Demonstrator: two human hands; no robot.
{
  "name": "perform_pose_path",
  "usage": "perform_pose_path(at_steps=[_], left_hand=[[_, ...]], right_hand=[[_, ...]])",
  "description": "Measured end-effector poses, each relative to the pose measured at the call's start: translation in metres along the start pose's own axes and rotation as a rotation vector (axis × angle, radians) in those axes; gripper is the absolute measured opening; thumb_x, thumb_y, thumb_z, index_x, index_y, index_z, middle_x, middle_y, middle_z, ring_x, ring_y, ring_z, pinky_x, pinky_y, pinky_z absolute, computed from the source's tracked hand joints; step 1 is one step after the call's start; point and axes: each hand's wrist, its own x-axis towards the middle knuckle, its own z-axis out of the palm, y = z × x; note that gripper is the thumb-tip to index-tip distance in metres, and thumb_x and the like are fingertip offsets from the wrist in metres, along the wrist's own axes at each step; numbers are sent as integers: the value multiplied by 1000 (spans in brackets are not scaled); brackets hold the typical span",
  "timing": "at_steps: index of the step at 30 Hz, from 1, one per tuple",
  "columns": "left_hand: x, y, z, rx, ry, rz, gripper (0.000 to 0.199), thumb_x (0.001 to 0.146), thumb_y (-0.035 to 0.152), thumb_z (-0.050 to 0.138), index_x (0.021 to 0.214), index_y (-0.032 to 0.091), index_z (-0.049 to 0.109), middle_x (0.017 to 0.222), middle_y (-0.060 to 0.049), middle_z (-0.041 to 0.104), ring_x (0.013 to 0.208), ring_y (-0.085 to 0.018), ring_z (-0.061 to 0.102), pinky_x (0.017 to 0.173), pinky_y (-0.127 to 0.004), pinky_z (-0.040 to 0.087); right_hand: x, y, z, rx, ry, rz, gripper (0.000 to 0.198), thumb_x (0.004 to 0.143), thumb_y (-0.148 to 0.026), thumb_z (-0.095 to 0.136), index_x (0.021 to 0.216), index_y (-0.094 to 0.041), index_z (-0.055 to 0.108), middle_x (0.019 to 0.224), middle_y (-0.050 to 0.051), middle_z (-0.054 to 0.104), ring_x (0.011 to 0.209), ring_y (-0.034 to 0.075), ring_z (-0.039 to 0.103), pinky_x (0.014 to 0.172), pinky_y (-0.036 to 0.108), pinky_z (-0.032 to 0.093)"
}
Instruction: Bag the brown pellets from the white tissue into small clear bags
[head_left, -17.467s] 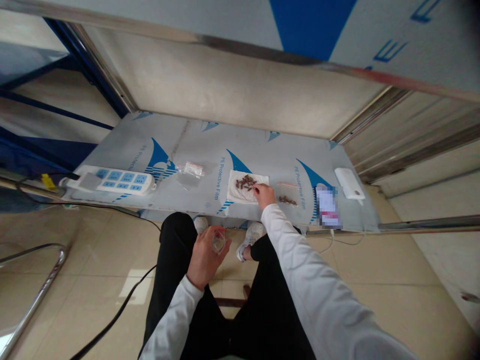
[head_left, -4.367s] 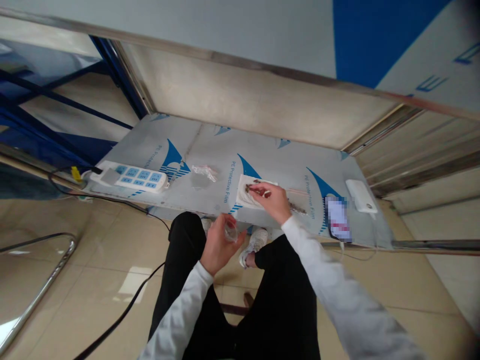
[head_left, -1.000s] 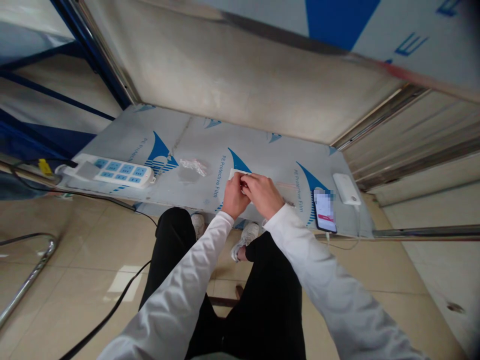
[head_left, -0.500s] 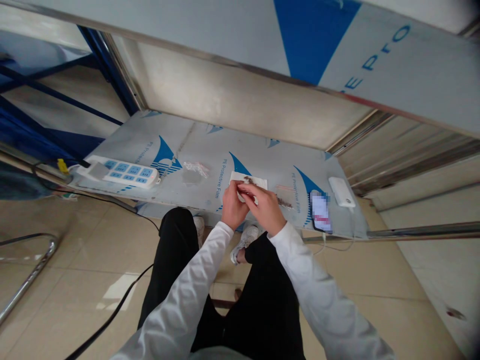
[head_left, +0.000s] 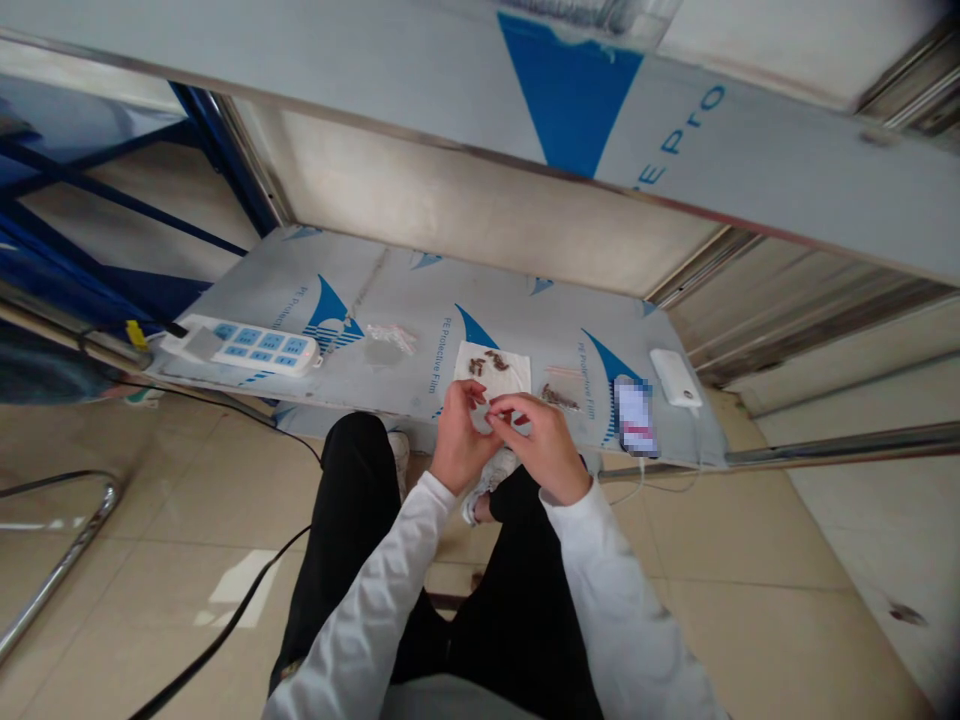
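My left hand (head_left: 460, 432) and my right hand (head_left: 541, 440) meet over the near edge of a white paper sheet (head_left: 517, 362). The fingers of both are curled, with the thumbs and fingertips pinched together at the middle. Whatever small thing they hold is too small to make out. Just beyond them, several small brown pieces (head_left: 496, 359) lie on the sheet in two little groups. To the right of my right hand is a clear zip bag (head_left: 564, 380) with more brown pieces in it. Left of the sheet lies a bundle of clear zip bags (head_left: 391, 340).
On the film-covered metal shelf (head_left: 405, 290), a white power strip (head_left: 247, 345) lies at left. A phone (head_left: 634, 415) and a white power bank (head_left: 675, 378) with a cable lie at right. An upper shelf (head_left: 420, 95) overhangs the back. Someone's sleeve (head_left: 52, 368) shows at far left.
My hands have drawn back toward me and slightly apart, uncovering the brown pieces and more of the white sheet. The view has shifted slightly.
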Motion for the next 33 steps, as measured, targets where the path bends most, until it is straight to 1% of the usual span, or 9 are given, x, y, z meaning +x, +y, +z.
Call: perform_pose_path(at_steps=[3, 6, 9, 13, 18, 21, 25, 29, 33], left_hand=[[-4, 1, -18, -163, -114, -40, 56, 66, 26, 73, 114, 17, 47, 96, -5, 56, 81, -15, 53, 73, -27, 44], [-2, -1, -34, -331, -222, -173, 30, 79, 31, 65, 104, 16, 58, 93, -6, 62, 81, -15, 57, 75, -27, 45], [1, 0, -41, -392, -205, -249, 18, 80, 33, 64, 85, 15, 64, 82, -4, 65, 76, -14, 59, 74, -26, 46], [-1, 4, -37, -491, -116, -302, 19, 77, 32, 69, 84, 15, 65, 80, -3, 67, 72, -12, 61, 71, -25, 48], [-6, 8, -34, -505, -62, -327, 17, 75, 31, 71, 80, 14, 66, 74, -2, 67, 69, -12, 61, 71, -24, 50], [-6, 7, -35, -537, -128, -349, 19, 76, 31, 70, 84, 15, 66, 79, -3, 68, 74, -13, 63, 73, -25, 50], [-2, 3, -37, -510, -228, -358, 18, 76, 32, 70, 82, 14, 68, 82, -6, 71, 75, -14, 64, 74, -25, 50], [-2, 2, -37, -441, -181, -327, 16, 76, 30, 70, 79, 14, 68, 75, -4, 69, 71, -13, 62, 72, -24, 49], [-2, 7, -37, -467, -199, -375, 18, 76, 32, 70, 80, 14, 68, 76, -3, 69, 70, -12, 62, 71, -24, 49]], right_hand=[[-1, 1, -11, 64, -23, 40, 8, 87, -25, 56, 86, -21, 63, 84, 0, 69, 78, 16, 65, 72, 27, 48], [-3, 2, -20, 113, -10, 36, 10, 88, -29, 56, 85, -21, 63, 83, 0, 69, 78, 16, 65, 73, 27, 48], [-6, 5, -19, 219, 30, 54, 12, 86, -32, 59, 92, -22, 63, 86, 2, 70, 81, 17, 66, 76, 28, 49], [-9, 11, -2, 490, 88, 219, 44, 74, -38, 73, 112, -22, 60, 87, 4, 72, 83, 18, 67, 73, 29, 51], [-11, 18, 18, 670, 125, 309, 26, 72, -41, 73, 83, -17, 70, 86, 6, 73, 80, 19, 67, 75, 30, 52], [-11, 18, 19, 638, 151, 290, 25, 71, -40, 74, 81, -18, 71, 84, 6, 73, 79, 19, 67, 76, 31, 52], [-13, 14, 16, 656, 102, 289, 24, 71, -39, 75, 83, -19, 71, 87, 6, 73, 82, 20, 67, 76, 31, 52], [-18, 13, 16, 760, 134, 361, 26, 72, -42, 74, 82, -18, 68, 84, 5, 73, 80, 19, 67, 75, 30, 52], [-22, 16, 17, 735, 181, 343, 24, 73, -41, 73, 79, -18, 68, 79, 4, 72, 78, 18, 66, 75, 29, 51]])
